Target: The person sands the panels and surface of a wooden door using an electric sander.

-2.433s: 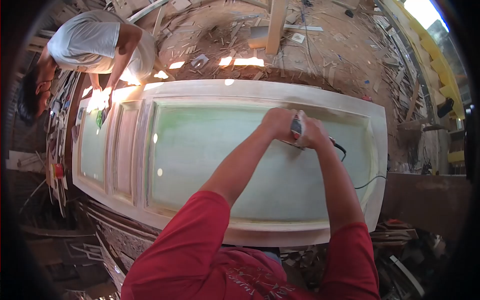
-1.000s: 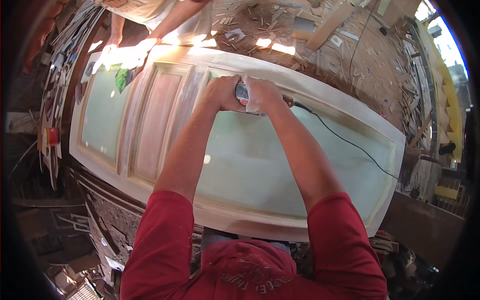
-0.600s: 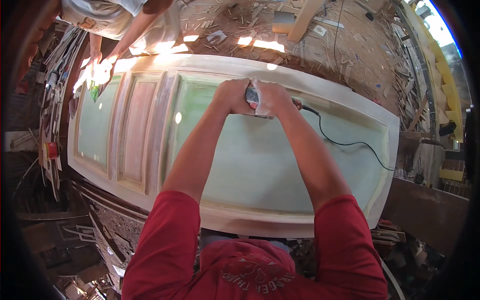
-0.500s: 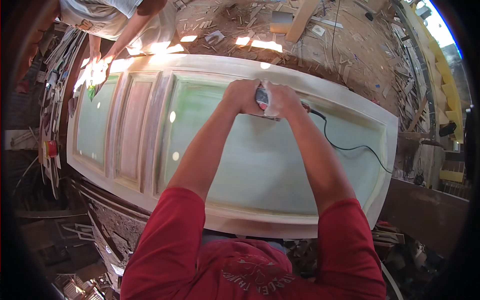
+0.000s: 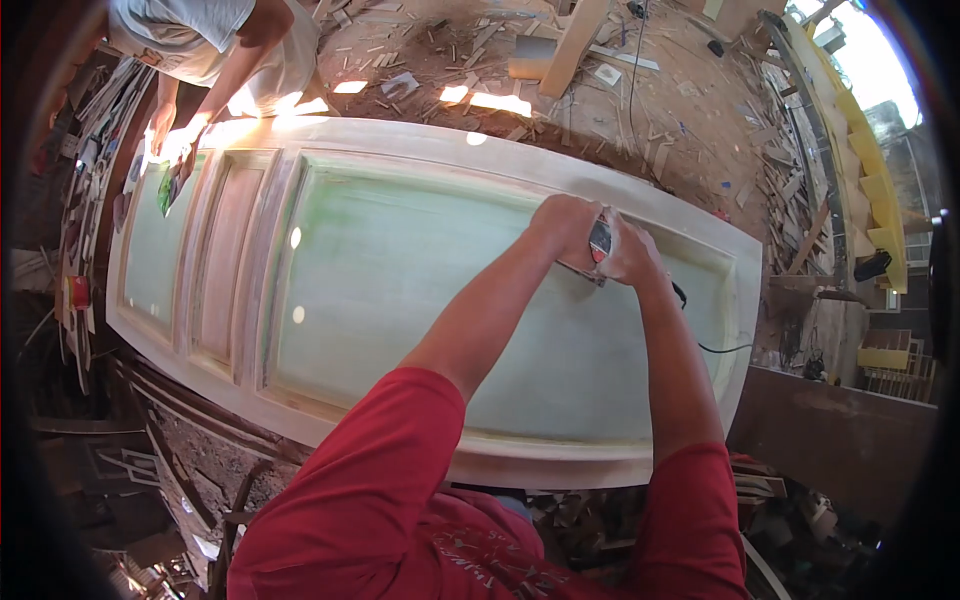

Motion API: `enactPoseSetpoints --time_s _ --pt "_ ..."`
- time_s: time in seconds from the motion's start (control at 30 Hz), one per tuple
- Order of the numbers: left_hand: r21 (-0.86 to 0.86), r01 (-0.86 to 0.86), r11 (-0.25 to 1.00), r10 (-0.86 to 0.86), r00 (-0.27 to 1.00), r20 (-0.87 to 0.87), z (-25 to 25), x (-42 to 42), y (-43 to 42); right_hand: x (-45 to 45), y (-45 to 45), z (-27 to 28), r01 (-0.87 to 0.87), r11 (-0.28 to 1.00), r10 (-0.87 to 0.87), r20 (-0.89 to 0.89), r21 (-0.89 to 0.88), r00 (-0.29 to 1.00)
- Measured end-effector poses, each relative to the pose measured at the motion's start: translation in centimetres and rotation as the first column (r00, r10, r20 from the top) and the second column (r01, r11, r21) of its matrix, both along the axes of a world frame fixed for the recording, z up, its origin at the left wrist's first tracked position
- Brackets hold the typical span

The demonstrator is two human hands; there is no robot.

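Observation:
A large panelled wooden door (image 5: 480,168) lies flat in front of me, its big recessed panel pale green. Both of my hands grip a corded electric sander (image 5: 600,240) over the upper right part of that panel. My left hand (image 5: 566,226) wraps its left side, and my right hand (image 5: 633,252), whitened with dust, closes round the other side. Most of the sander's body and its underside are hidden by my fingers. Its black cord (image 5: 725,350) trails off past my right wrist toward the door's right end.
Another person (image 5: 225,60) leans over the door's far left end, hands near a green-and-dark item (image 5: 170,190). Wood scraps litter the dirt floor (image 5: 430,50) beyond. A wooden post (image 5: 575,50) stands there, and yellow pieces (image 5: 870,160) line the right side.
My hands and the sander have moved right along the upper part of the green panel. The view has shifted, and the other person's hands have moved slightly.

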State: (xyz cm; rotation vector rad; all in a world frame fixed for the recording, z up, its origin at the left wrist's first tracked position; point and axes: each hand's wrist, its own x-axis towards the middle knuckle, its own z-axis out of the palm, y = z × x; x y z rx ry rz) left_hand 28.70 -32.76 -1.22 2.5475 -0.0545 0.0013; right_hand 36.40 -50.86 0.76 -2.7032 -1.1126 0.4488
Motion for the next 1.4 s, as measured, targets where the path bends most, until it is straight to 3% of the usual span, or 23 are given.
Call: enactPoseSetpoints --time_s 0.23,0.53,0.7,0.97,1.07,1.4 --pt "-0.022 -0.051 0.998 0.051 0.999 0.010 -0.8 -1.6 1.8 -1.5 3.2 1.3 0.050 0.990 -0.063 -0.095 -0.134 0.993" --pt "0.006 -0.130 0.992 0.130 0.991 -0.042 0.2 -8.0 14.6 -6.0 16.1 -0.7 -0.069 0.994 0.072 0.029 -0.079 0.997" --pt "0.025 -0.206 0.978 0.207 0.976 -0.070 0.1 -12.4 22.3 -9.6 25.1 0.2 -0.169 0.975 0.173 0.012 -0.144 0.985" --pt "0.117 -0.308 0.944 0.325 0.926 -0.193 1.1 -18.9 32.9 -14.6 36.7 -1.2 -0.285 0.955 0.286 0.008 -0.081 0.958" --pt "0.123 -0.323 0.939 0.338 0.931 -0.138 0.0 -20.8 36.0 -16.4 40.2 -0.7 -0.317 0.944 0.318 -0.009 -0.095 0.948" --pt "0.164 -0.319 0.934 0.348 0.916 -0.200 0.7 -21.4 36.1 -17.7 40.3 -0.7 -0.304 0.951 0.304 -0.013 -0.047 0.953"
